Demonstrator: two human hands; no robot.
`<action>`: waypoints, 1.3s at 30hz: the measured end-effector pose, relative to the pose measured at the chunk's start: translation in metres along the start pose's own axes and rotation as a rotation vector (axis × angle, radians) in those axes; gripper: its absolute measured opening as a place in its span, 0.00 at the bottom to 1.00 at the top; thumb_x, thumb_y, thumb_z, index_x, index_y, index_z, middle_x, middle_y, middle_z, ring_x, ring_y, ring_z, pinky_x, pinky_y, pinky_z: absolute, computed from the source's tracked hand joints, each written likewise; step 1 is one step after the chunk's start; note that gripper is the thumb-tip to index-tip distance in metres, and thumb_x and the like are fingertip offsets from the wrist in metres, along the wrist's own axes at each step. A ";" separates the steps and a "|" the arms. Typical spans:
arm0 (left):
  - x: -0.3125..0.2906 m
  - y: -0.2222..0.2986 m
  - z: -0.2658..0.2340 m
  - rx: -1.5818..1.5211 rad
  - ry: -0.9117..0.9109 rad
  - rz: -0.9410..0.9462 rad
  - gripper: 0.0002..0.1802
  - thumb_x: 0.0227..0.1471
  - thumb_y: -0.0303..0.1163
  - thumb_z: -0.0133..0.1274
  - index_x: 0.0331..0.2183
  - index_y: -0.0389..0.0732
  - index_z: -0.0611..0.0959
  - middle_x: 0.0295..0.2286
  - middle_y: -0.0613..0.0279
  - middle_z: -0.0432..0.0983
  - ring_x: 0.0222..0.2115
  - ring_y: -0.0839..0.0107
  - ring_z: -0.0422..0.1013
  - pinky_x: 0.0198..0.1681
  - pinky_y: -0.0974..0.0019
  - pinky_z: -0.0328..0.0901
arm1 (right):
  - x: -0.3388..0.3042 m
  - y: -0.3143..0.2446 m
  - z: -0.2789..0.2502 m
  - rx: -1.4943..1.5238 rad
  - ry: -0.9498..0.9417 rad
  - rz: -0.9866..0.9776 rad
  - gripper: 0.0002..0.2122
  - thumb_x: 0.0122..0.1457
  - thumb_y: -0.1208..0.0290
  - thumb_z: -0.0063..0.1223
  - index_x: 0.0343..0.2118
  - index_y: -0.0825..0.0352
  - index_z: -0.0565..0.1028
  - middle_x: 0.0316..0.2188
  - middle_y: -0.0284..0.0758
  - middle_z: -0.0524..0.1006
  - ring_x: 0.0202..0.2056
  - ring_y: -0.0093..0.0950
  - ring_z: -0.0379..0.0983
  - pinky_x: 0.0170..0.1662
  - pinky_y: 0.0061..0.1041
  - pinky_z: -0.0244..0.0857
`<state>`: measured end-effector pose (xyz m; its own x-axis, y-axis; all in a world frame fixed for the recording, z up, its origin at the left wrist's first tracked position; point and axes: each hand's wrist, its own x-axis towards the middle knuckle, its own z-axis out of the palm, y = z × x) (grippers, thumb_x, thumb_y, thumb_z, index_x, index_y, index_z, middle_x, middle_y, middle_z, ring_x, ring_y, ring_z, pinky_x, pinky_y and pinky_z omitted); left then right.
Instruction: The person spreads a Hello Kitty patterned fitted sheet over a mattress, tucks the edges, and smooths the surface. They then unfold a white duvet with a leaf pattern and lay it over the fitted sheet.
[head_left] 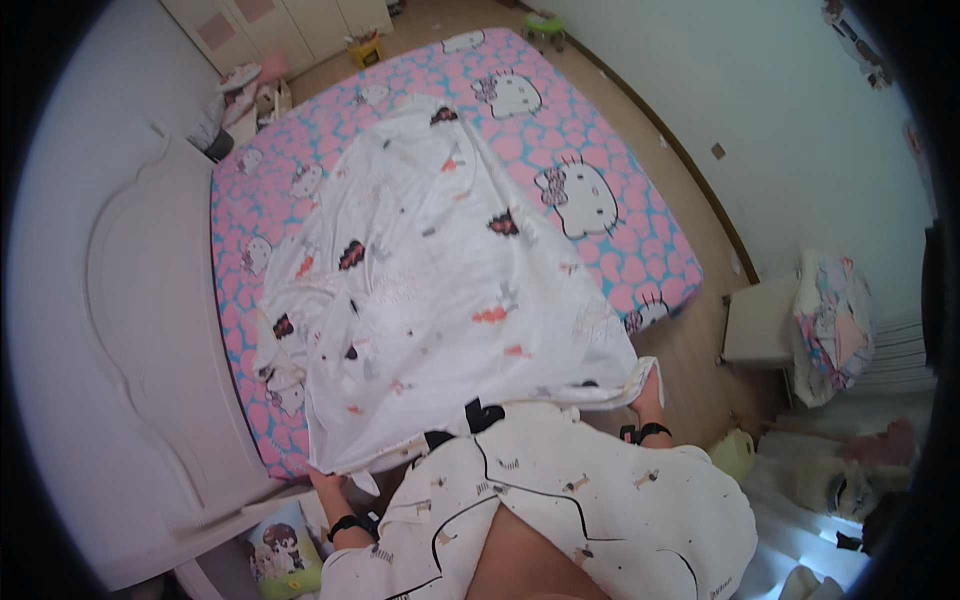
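A white duvet cover [430, 290] with black, red and grey printed figures lies spread and creased over a bed. Its near edge is lifted off the mattress, stretched between my two hands. My left hand [325, 481] is closed on the near left corner, beside the headboard end. At the near right corner, my right hand [650, 394] grips the cloth, partly covered by a fold. Under the cover is a mattress [640, 230] in a pink and blue sheet with white cartoon cat faces. Both wrists wear black bands.
A white headboard [150, 330] rises on the left. A printed cushion [283, 553] lies low at the left. To the right stands a pale cabinet [765, 322] with folded bedding [838, 325] beside it. A yellow bucket [366, 50] and a green wheeled stool [543, 27] are beyond the bed.
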<state>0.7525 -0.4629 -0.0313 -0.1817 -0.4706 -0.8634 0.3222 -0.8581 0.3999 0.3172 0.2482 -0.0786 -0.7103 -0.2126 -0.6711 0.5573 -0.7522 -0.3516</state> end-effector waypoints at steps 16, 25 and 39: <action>-0.197 0.212 0.494 0.334 -1.055 0.935 0.23 0.60 0.43 0.49 0.49 0.36 0.75 0.46 0.53 0.75 0.45 0.57 0.73 0.52 0.48 0.67 | 0.086 -0.348 0.497 -0.101 -0.777 -0.816 0.20 0.67 0.58 0.38 0.54 0.68 0.70 0.43 0.41 0.77 0.47 0.34 0.75 0.54 0.39 0.68; 0.061 -0.002 0.159 0.584 0.006 0.214 0.30 0.60 0.47 0.49 0.58 0.43 0.66 0.52 0.54 0.69 0.49 0.48 0.69 0.42 0.36 0.68 | 0.125 -0.090 0.030 -0.015 0.158 -0.289 0.20 0.67 0.63 0.31 0.54 0.69 0.68 0.54 0.42 0.72 0.55 0.39 0.68 0.54 0.41 0.66; 0.055 0.009 0.174 0.509 -0.107 0.225 0.19 0.63 0.44 0.45 0.49 0.42 0.72 0.41 0.54 0.75 0.38 0.49 0.73 0.32 0.37 0.70 | 0.101 -0.048 -0.001 -0.023 0.351 -0.211 0.23 0.68 0.59 0.41 0.60 0.69 0.60 0.56 0.44 0.68 0.55 0.44 0.67 0.57 0.48 0.64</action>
<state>0.5837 -0.5322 -0.0219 -0.2624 -0.6489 -0.7142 -0.1199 -0.7125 0.6914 0.2192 0.2635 -0.1296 -0.6221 0.1733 -0.7635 0.4275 -0.7418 -0.5167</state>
